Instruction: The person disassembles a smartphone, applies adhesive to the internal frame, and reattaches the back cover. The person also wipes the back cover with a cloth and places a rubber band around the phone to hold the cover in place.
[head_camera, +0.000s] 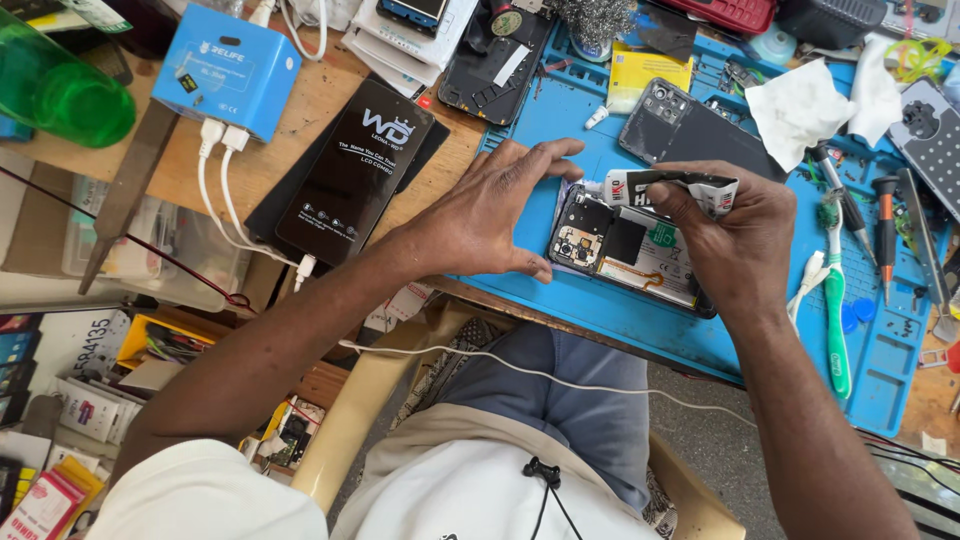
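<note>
Opened phone (625, 250) lies back-off on the blue mat (600, 310), desk centre. Left hand (495, 215) at its 9 o'clock, fingers spread, bracing the edge. Right hand (735, 235) pinched on a small glue tube (670, 187) above it. Phone looks light, rigid, fragile: hold by frame edges, not boards. Nozzle tip and phone's right end hidden.

Opened phone (625, 245) (back cover off, innards exposed) flat on blue mat; crumpled white glue tube (670, 186) just above.

A wooden bench (330, 95) carries a blue repair mat (640, 320), a blue charger box (227, 65) and a black phone box (355, 170).
</note>
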